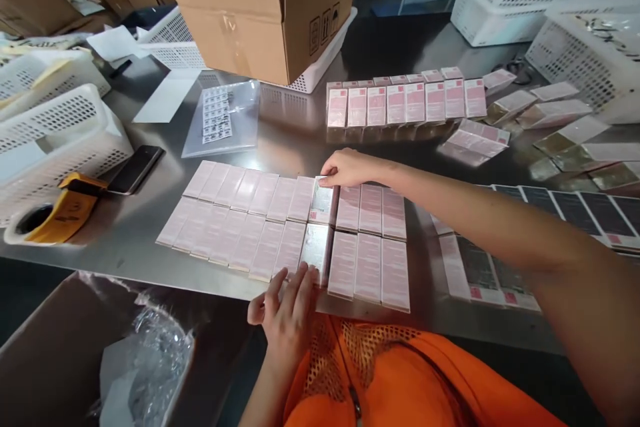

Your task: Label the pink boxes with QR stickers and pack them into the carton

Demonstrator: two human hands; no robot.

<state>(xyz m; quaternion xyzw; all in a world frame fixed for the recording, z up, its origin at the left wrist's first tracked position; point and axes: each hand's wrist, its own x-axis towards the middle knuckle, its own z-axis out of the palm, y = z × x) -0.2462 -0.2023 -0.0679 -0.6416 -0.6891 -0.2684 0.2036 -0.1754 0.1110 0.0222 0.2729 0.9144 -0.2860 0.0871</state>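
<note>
Two rows of flat pink boxes point(235, 217) lie side by side on a steel table point(125, 240) in front of me. My left hand point(289, 310) rests with spread fingers on the near edge of the front row, touching a box that is tipped on its side point(316, 250). My right hand point(345, 169) reaches across from the right and pinches the far end of another tipped box point(323, 203) in the back row. To the right of these two sit three more pink boxes per row point(370, 240).
A large cardboard carton point(265, 7) stands on a white basket at the back. A further row of pink boxes point(405, 103), loose boxes at the right, dark sheets point(575, 210), white baskets, a phone point(134, 169), a yellow tape dispenser point(55, 213) and a label bag point(223, 117) surround the rows.
</note>
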